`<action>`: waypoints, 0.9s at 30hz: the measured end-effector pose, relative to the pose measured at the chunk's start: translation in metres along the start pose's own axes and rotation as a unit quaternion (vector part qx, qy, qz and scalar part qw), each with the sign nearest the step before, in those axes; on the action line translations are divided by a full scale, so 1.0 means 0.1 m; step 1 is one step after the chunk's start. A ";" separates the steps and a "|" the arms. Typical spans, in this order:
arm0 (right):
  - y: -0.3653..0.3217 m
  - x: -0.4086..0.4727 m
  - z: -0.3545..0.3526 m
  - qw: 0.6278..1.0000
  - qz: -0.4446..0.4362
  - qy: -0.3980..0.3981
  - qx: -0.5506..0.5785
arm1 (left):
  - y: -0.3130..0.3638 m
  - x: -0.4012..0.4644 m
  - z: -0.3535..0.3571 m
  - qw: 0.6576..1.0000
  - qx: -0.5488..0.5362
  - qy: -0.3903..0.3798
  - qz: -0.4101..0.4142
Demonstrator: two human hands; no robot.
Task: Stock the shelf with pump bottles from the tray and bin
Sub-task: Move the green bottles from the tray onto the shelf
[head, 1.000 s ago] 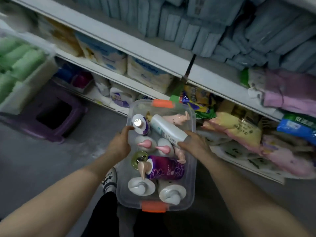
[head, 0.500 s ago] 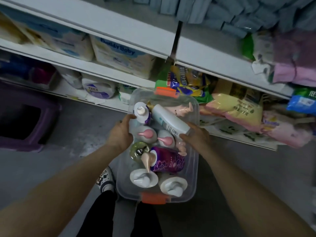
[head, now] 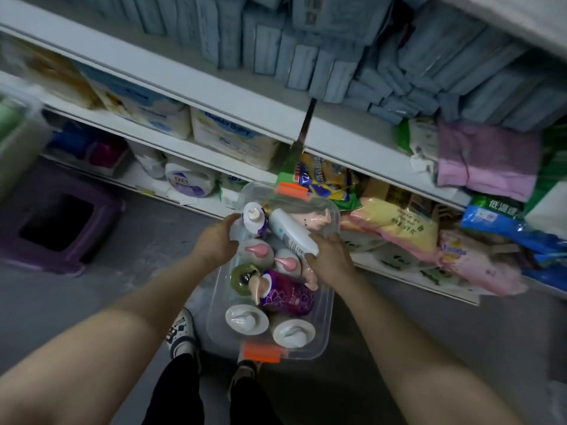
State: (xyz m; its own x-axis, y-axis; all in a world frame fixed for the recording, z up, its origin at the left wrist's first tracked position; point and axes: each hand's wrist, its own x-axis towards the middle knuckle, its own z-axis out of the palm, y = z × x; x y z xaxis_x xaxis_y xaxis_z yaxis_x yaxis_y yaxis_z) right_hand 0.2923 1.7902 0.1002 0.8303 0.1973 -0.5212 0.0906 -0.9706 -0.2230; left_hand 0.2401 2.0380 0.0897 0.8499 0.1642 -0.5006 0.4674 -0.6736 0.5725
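My left hand grips the left rim of the clear bin; my right hand grips its right rim, touching a white bottle lying across the bin's pump bottles.

A person's two bare arms reach down to a clear plastic bin with orange latches, packed with pump bottles. The left hand grips the bin's left rim. The right hand grips the right rim, its fingers touching a white bottle lying on its side. A purple bottle lies between and just below the hands. Stocked shelves stand beyond both hands.
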 end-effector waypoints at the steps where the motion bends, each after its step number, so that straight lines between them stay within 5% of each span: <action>1: -0.09 -0.04 -0.09 1.000 -0.028 0.008 0.005 | 0.05 -0.06 -0.09 1.000 -0.018 0.015 0.011; 13: -1.88 -0.52 -0.92 0.956 -0.271 0.114 0.000 | -0.02 -1.00 -1.61 0.977 -0.071 0.178 0.092; 27: -5.13 -0.53 -0.53 0.919 -0.367 0.145 0.002 | -2.21 -1.55 -3.88 0.956 -0.077 0.277 0.054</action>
State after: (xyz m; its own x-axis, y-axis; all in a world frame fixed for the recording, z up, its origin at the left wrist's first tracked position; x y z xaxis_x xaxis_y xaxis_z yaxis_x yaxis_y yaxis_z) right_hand 0.2313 2.2704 0.2859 0.6584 0.7526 0.0121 0.6827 -0.5903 -0.4307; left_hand 0.0998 2.4410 0.2929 0.8739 0.4848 -0.0363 0.3632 -0.6015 0.7116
